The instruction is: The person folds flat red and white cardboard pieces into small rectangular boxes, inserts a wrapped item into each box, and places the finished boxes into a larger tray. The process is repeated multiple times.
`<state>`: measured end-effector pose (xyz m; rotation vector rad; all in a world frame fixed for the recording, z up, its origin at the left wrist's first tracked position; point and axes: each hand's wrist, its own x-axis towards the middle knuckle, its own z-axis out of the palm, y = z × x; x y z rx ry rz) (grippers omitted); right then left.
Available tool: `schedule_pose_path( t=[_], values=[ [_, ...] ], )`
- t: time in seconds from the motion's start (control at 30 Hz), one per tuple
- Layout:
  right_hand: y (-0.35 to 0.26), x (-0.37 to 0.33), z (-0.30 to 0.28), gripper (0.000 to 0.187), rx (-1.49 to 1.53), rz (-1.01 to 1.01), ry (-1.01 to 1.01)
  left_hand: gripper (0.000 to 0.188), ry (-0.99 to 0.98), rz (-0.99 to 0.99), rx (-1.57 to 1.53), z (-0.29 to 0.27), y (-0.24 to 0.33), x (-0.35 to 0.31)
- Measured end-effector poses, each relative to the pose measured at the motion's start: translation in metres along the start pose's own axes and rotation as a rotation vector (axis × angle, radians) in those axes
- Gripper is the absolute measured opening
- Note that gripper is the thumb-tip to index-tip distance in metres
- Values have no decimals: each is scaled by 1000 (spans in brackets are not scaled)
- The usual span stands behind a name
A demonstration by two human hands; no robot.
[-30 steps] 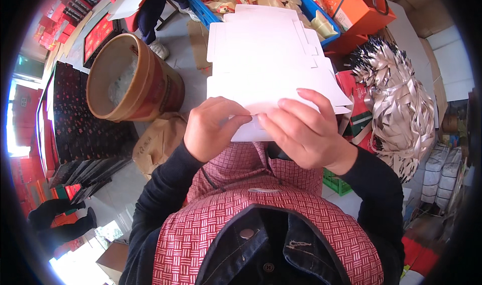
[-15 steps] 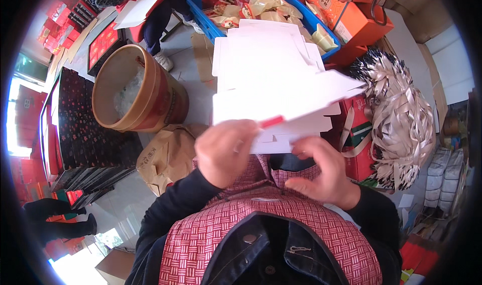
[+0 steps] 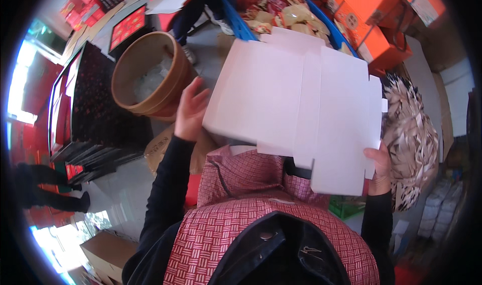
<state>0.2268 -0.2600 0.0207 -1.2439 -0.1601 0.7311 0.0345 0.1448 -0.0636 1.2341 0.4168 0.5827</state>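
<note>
A flat white cardboard box blank (image 3: 281, 99) with cut tabs and fold lines lies spread out in front of my lap. My right hand (image 3: 379, 165) grips its lower right edge, thumb on top and the other fingers mostly hidden beneath. Just off the left edge is my left hand (image 3: 192, 111), its fingers apart and holding nothing. Under the near side of the blank shows the red patterned apron (image 3: 241, 172) over my lap.
To the left stand a round tub (image 3: 150, 79) with clear plastic inside and a stack of dark boxes (image 3: 105, 109). A blue crate (image 3: 241, 21) of wrapped packets, orange boxes (image 3: 371, 39) and bundled beige ribbons (image 3: 411, 139) lie beyond and right. Another person's legs (image 3: 196, 19) are at the back.
The blank has opened out wide and shifted right. My left hand has let go and moved left; my right hand has moved outward and taken the blank's right edge.
</note>
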Motion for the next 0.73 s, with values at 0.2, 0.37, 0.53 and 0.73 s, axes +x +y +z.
schedule_pose_path(
  t=[0.2,0.37,0.53,0.73],
  values=[
    [-10,40,-25,59,-283,104,-269,57,-558,355,-44,24,51,48],
    [-40,88,11,54,-554,103,-389,18,-717,184,-255,35,69,59],
    [-66,108,22,53,-722,232,-505,23,-442,-101,-98,108,81,-6],
    [-35,84,44,62,-830,464,-730,32,-771,-190,168,102,62,-84]
  ],
)
